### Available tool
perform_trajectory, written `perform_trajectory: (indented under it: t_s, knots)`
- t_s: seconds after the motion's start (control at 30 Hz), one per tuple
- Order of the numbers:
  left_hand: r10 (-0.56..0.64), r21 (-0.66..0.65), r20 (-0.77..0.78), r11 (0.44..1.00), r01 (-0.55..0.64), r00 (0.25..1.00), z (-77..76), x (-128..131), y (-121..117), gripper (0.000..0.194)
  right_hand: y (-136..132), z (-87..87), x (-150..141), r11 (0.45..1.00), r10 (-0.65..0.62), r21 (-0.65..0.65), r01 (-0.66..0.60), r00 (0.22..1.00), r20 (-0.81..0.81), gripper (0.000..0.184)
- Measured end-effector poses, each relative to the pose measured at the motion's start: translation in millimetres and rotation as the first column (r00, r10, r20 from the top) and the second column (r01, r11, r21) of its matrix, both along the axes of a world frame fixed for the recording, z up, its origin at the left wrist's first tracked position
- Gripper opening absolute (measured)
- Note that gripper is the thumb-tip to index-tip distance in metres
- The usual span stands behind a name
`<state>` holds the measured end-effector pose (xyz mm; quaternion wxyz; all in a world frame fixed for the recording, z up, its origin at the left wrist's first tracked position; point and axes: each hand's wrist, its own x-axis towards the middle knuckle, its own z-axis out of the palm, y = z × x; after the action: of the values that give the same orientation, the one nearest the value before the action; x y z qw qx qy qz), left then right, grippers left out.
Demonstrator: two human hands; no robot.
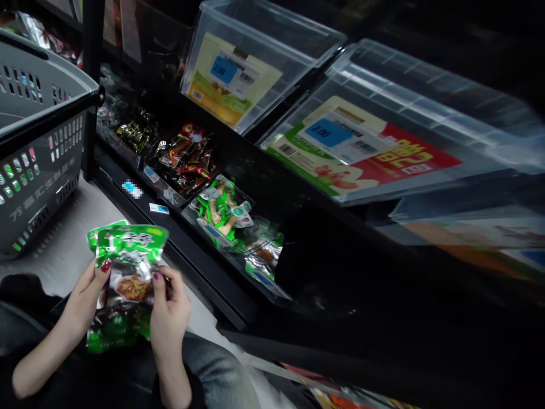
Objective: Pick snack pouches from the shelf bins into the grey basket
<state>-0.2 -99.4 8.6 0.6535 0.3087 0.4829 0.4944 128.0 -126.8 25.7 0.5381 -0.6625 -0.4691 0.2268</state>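
Centrally, green-and-silver snack packets (131, 267) upright between our two hands, the grip of our left hand (87, 292) and right hand (169, 304) pinching their side edges, above our lap, gray basket (42, 187) beyond to the left, low shelf (204, 272) with packaged snacks (221, 210) to the right.

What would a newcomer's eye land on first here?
Probably the shiny green-and-silver packets at lower left, gripped between the left hand and right hand. Next, the two clear bins at upper centre and right, with bright blue price tags. Then the grey basket at the left edge.
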Motion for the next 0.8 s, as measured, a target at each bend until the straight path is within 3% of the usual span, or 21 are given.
perform_trajectory:
  t_s: [0.1,0.17,0.23,0.3,0.4,0.43,0.47,0.5,0.53,0.57,0.63,0.7,0.73,0.8]
  knots:
    - [0.015,0.043,-0.079,0.999,-0.012,0.997,1.5,-2,1,0.035,2,3.1,14,0.991,-0.114,0.044,0.125,0.973,-0.201,0.01]
    - [0.023,0.047,-0.102,0.999,-0.019,0.995,1.4,-3,2,0.035,2,5.0,22,0.997,0.007,0.066,0.029,0.87,-0.493,0.01]
    - [0.031,0.034,-0.105,0.999,-0.027,0.994,1.2,-4,2,0.035,1,5.9,28,0.979,0.199,0.113,-0.172,0.651,-0.732,0.016]
    - [0.034,0.006,-0.088,0.999,-0.033,0.996,1.5,-4,2,0.035,0,6.1,31,0.928,0.326,0.208,-0.309,0.4,-0.857,0.021]
    - [0.032,-0.063,-0.025,0.997,-0.034,0.999,3.3,-4,2,0.039,-2,6.2,29,0.869,0.418,0.379,-0.318,0.064,-0.906,0.015]
    - [0.033,-0.083,-0.01,0.996,-0.034,0.999,3.9,-4,2,0.04,-2,6.5,29,0.856,0.431,0.414,-0.31,-0.015,-0.902,0.013]
    - [0.032,-0.096,-0.002,0.995,-0.032,0.999,4.3,-3,2,0.041,-2,7.0,28,0.85,0.435,0.424,-0.313,-0.035,-0.899,0.012]
    - [0.031,-0.101,0.0,0.994,-0.03,1.0,4.4,-3,1,0.042,-2,7.8,28,0.852,0.434,0.412,-0.323,-0.004,-0.901,0.013]
    - [0.026,-0.099,-0.002,0.995,-0.026,1.0,4.3,-3,1,0.041,-2,8.9,28,0.862,0.426,0.376,-0.34,0.086,-0.9,0.015]
    - [0.025,-0.092,-0.01,0.995,-0.025,1.0,4.0,-3,1,0.039,-3,10.1,28,0.891,0.4,0.308,-0.334,0.255,-0.881,0.018]
    - [0.029,-0.071,-0.034,0.997,-0.031,0.999,2.8,-3,2,0.034,-5,13.3,28,0.966,0.254,0.155,-0.207,0.64,-0.725,0.023]
    - [0.046,-0.052,-0.069,0.997,-0.049,0.997,1.4,-4,3,0.03,-8,16.7,28,0.997,0.016,0.076,0.021,0.888,-0.46,0.02]
    - [0.054,-0.042,-0.082,0.998,-0.057,0.995,0.7,-4,3,0.028,-11,18.2,27,0.989,-0.1,0.069,0.128,0.945,-0.312,0.017]
    - [0.057,-0.024,-0.088,0.998,-0.059,0.994,-0.8,-4,4,0.027,-15,20.4,25,0.968,-0.241,0.071,0.242,0.97,-0.019,0.013]
